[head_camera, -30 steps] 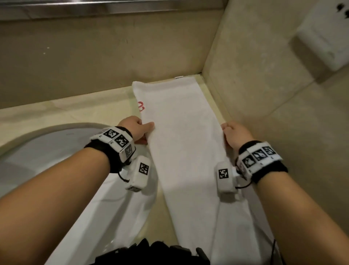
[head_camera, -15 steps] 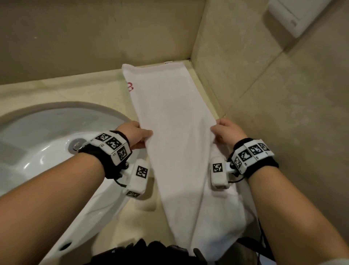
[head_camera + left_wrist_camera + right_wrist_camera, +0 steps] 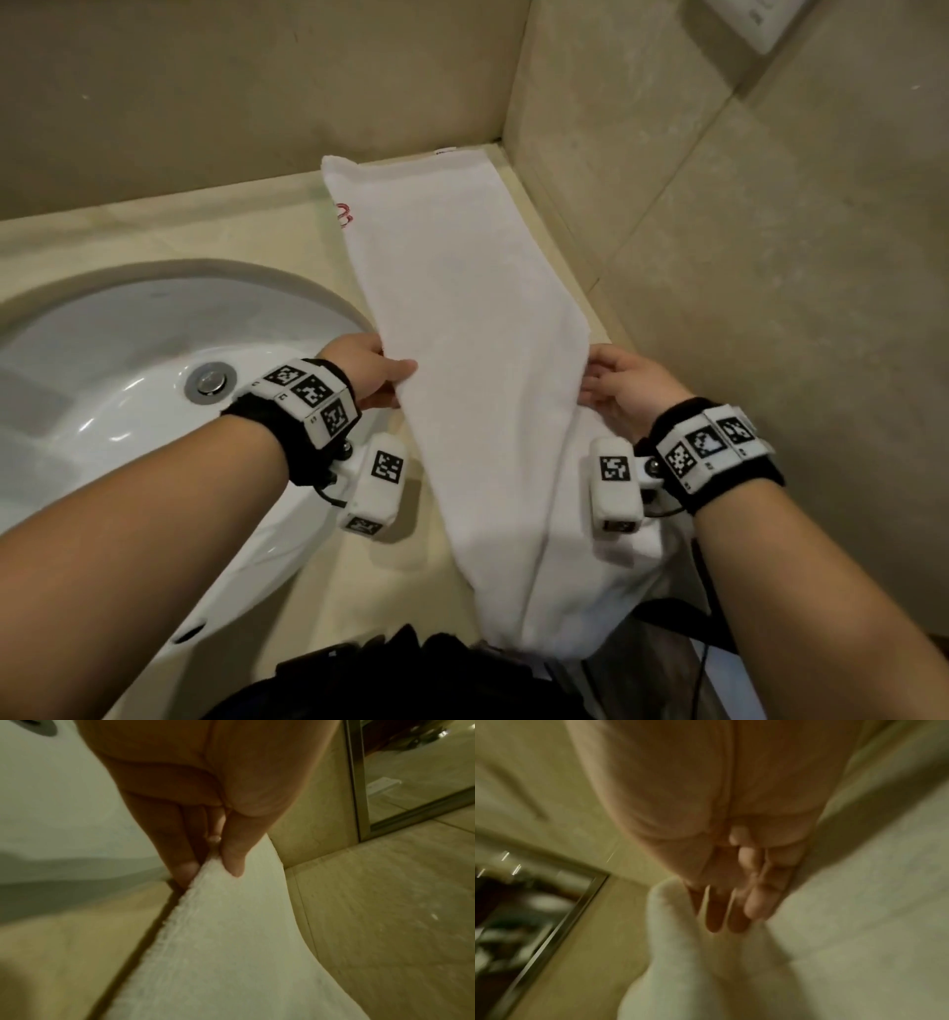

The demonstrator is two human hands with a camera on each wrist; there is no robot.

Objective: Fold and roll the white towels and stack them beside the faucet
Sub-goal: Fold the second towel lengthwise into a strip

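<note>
A long white towel (image 3: 462,308), folded into a narrow strip with a small red mark near its far left edge, runs from the back corner of the counter towards me. Its near end hangs over the front edge. My left hand (image 3: 398,380) pinches the strip's left edge between thumb and fingers, which the left wrist view shows close up: left hand (image 3: 213,866), towel (image 3: 231,943). My right hand (image 3: 590,380) grips the right edge opposite, fingers curled under it. The right wrist view is blurred, with the right hand (image 3: 726,923) against bunched towel (image 3: 680,963). No faucet is in view.
A white round sink (image 3: 102,360) with a metal drain (image 3: 210,383) lies left of the towel, set in the beige counter (image 3: 205,226). Tiled walls (image 3: 719,257) close the back and right sides. A white wall plate (image 3: 760,25) sits high on the right.
Both hands have slid along the towel's edges towards me, and the strip's middle now lifts off the counter between them. The head view has tilted down, showing more of the sink.
</note>
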